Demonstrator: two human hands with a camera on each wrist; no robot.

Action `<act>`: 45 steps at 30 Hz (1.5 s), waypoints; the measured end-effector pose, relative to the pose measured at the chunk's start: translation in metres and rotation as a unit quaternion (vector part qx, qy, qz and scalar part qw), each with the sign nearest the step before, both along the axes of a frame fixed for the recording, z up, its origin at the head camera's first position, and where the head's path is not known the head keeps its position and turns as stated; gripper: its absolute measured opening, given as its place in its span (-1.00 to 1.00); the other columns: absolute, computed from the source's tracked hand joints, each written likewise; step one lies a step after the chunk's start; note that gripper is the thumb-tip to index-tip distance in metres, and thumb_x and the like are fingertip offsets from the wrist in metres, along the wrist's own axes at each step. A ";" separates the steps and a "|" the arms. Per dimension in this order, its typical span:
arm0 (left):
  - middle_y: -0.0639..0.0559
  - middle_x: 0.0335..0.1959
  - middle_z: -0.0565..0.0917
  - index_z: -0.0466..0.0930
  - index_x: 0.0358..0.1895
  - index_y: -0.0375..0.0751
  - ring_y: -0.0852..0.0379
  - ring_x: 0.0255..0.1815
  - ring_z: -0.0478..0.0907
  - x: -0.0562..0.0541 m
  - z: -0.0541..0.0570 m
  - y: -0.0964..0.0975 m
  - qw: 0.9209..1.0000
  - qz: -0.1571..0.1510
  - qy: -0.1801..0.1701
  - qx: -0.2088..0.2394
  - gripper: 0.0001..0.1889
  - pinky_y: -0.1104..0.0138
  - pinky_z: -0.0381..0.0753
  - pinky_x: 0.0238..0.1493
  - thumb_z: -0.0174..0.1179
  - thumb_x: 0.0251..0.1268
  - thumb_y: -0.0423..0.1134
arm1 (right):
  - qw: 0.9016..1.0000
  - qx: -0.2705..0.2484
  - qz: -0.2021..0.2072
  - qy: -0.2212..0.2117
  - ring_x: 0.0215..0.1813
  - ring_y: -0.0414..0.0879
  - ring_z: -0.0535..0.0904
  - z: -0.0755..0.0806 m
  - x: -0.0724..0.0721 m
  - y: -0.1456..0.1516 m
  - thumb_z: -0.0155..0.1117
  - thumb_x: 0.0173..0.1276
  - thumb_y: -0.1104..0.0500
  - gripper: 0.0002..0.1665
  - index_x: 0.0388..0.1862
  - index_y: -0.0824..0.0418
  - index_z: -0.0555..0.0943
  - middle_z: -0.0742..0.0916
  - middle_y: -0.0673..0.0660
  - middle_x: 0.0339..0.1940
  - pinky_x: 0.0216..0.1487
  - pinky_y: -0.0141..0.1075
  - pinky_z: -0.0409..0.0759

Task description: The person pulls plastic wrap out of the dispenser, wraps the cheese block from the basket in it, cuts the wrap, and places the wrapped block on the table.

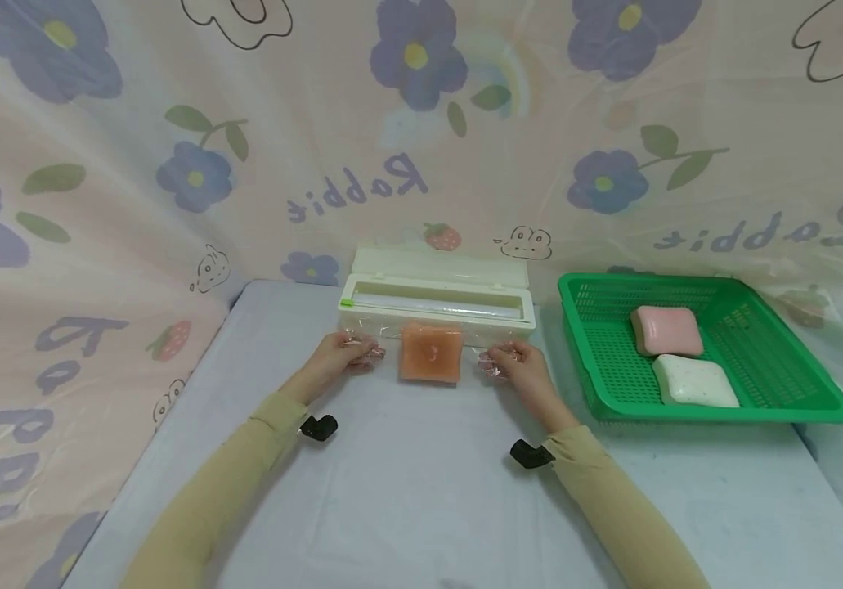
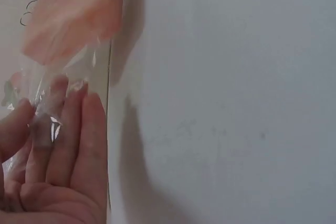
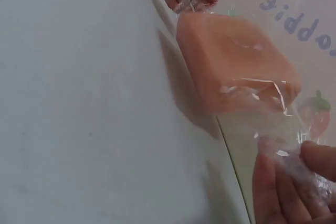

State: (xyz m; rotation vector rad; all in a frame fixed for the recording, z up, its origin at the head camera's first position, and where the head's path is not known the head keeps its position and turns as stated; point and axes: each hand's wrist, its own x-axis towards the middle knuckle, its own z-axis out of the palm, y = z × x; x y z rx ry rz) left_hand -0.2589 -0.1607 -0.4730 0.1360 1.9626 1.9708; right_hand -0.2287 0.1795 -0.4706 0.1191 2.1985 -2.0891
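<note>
An orange soap bar (image 1: 432, 353), wrapped in clear plastic film (image 3: 262, 90), hangs between my two hands. My left hand (image 1: 334, 361) pinches the bunched film at the bar's left end between thumb and fingers. On the other side, my right hand (image 1: 524, 368) grips the gathered film at the right end. The right wrist view shows the film drawn out from the bar to both hands, and the bar's shadow falls on the white surface beside it. Behind the bar stands a cream cling film box (image 1: 362, 317), its lid (image 1: 439, 266) up and a film roll (image 1: 436, 306) inside.
To the right, a green plastic basket (image 1: 576, 348) holds a pink soap bar (image 1: 670, 330) and a white soap bar (image 1: 697, 381). A white cloth covers the table (image 1: 406, 491). A printed curtain (image 1: 303, 123) hangs behind and at the left.
</note>
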 end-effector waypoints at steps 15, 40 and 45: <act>-0.19 -0.25 0.71 0.36 0.14 -0.57 0.05 -0.23 0.69 0.028 0.008 -0.007 0.970 -0.019 -0.224 0.088 -0.66 0.21 0.61 -0.01 0.05 0.44 -0.38 | 0.986 -0.041 0.085 -0.135 -0.28 -0.05 0.71 -0.005 0.039 0.018 0.15 0.41 0.29 -0.73 -0.08 0.53 0.47 0.73 0.22 -0.32 -0.17 -0.20 0.69; -0.57 0.09 0.46 0.27 0.18 -0.74 -0.34 0.15 0.46 0.092 0.021 0.032 0.946 -0.062 -0.282 0.146 -0.07 0.02 0.48 0.16 -0.21 0.40 0.31 | 0.968 0.120 0.204 0.085 0.21 0.17 0.47 0.038 -0.010 -0.025 -0.25 0.61 0.00 -0.45 0.17 0.41 0.48 0.60 0.30 0.13 0.29 0.02 0.37; -0.57 0.21 0.35 0.20 0.25 -0.72 -0.34 0.23 0.38 0.097 0.021 0.044 0.938 -0.053 -0.282 0.193 -0.14 0.02 0.42 0.23 -0.22 0.45 0.23 | 0.959 0.132 0.251 0.025 0.23 0.16 0.47 0.032 -0.024 -0.035 -0.35 0.59 -0.13 -0.30 0.21 0.40 0.46 0.59 0.30 0.16 0.28 -0.01 0.39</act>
